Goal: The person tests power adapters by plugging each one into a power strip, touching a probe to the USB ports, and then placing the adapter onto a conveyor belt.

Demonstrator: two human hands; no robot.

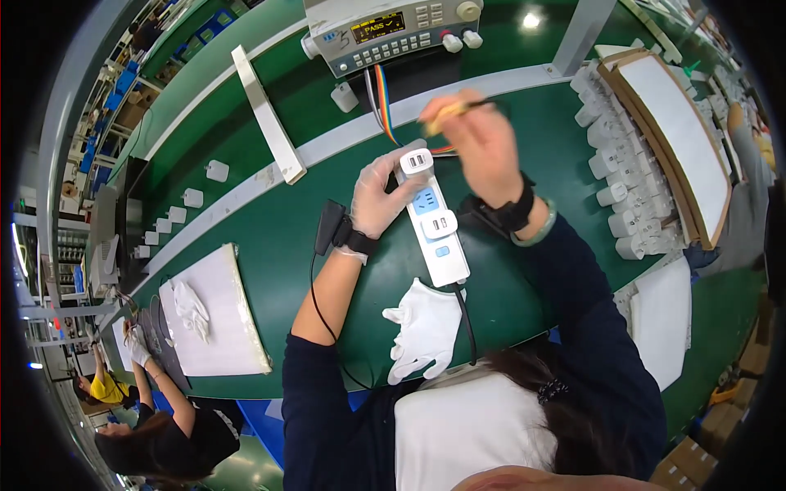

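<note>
**Power strip held on green bench**

Left hand (383, 195), in thin clear glove, fingers curled round upper end of long white plastic power strip (434, 219); strip lying lengthwise on green work surface (270, 221), black cord trailing from its near end. Right hand (479, 139), bare, pinched shut on slim yellowish stick-like tool (446, 113), just above strip's far end; blurred, exact tip contact not clear. Loose white cloth glove (424, 327) flat on surface, touching strip's near end. Grey test instrument (393, 31) with lit display at far edge, rainbow ribbon cable (385, 106) running down from it. Rows of small white plug adapters (622, 172) to the right, beside cardboard-edged white tray (679, 139).
</note>
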